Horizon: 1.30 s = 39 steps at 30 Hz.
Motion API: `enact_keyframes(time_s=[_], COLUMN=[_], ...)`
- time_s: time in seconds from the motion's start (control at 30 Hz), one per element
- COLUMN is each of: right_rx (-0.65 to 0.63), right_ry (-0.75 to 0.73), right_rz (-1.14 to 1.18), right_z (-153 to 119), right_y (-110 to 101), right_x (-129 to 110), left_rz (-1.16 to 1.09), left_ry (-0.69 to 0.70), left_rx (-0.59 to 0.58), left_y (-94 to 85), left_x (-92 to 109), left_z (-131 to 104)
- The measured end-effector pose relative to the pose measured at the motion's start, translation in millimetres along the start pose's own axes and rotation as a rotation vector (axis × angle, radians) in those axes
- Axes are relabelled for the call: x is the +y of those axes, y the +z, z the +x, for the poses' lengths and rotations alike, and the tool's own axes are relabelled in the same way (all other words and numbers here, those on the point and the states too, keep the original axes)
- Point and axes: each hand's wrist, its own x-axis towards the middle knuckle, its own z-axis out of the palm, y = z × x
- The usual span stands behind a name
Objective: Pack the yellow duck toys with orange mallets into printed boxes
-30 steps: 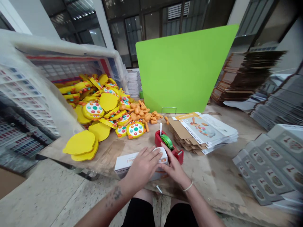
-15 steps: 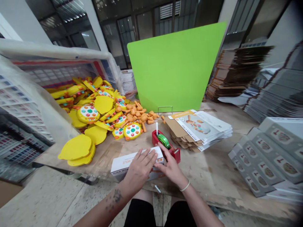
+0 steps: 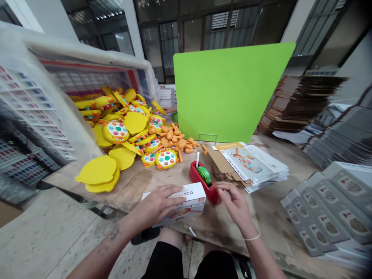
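Observation:
A white printed carton with "DUCK WHACK" lettering lies on its side at the table's front edge. My left hand holds it, fingers laid across the top and the thumb out of sight. Just right of the carton stands a red tape dispenser with a roll of green-looking tape. My right hand is at the dispenser's cutter end, thumb and forefinger closed in a pinch on the tape end. The bit of tape between those fingertips is too small to see clearly.
Yellow duck toys spill from a wrapped crate at left, beside orange mallets. A green board stands behind. Flat cartons lie right of the dispenser; grey boxes are stacked at far right.
My right hand has left the carton and moved right to the dispenser's cutter. The carton has been turned, and my left hand has shifted left on it. The view has swung slightly.

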Motion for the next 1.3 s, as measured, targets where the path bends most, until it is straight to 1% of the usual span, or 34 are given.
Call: enact_keyframes(time_s=[0.07,0.1,0.13,0.2,0.27,0.33,0.4,0.5,0.57,0.63,0.73,0.8,0.87,1.0,1.1,1.17,1.3], right_rx=[0.067,0.076,0.066,-0.004,-0.108,-0.203,-0.265,-0.286,-0.244,-0.171,-0.071,-0.046,-0.038,-0.037,-0.044,-0.027,0.02], right_ry=[0.071,0.108,0.141,0.192,0.231,0.266,0.297,0.331,0.347,0.361,0.406,0.469,0.548,0.689,0.745,0.744,0.674], right_rz=[-0.05,-0.073,-0.094,-0.129,-0.163,-0.191,-0.203,-0.177,-0.137,-0.082,0.02,0.098,0.183,0.329,0.411,0.466,0.593], right_z=[11,16,21,30,37,43,48,54,54,49,31,16,4,-8,-16,-25,-42], right_y=[-12,-16,-19,-22,-21,-18,-15,-11,-12,-16,-28,-34,-34,-18,-4,5,22], right_x=[19,28,36,45,48,47,47,48,47,43,35,32,33,39,33,19,-22], left_rz=[-0.011,-0.016,-0.021,-0.036,-0.04,-0.03,-0.022,-0.042,-0.039,-0.023,-0.001,0.0,-0.011,-0.039,-0.019,-0.008,-0.032], left_ry=[-0.035,-0.056,-0.075,-0.101,-0.096,-0.076,-0.071,-0.112,-0.145,-0.153,-0.119,-0.098,-0.096,-0.121,-0.13,-0.132,-0.172], left_rx=[0.049,0.075,0.1,0.139,0.137,0.108,0.085,0.081,0.086,0.084,0.073,0.082,0.098,0.127,0.109,0.112,0.095], left_y=[11.2,17.0,22.0,27.1,25.4,20.4,16.4,16.2,17.9,18.6,17.1,16.3,17.1,21.1,22.3,22.3,23.4], left_x=[8,13,18,25,28,27,26,30,35,39,40,39,37,35,35,36,41], left_z=[7,11,16,22,23,21,19,18,19,21,21,21,20,20,20,20,19])
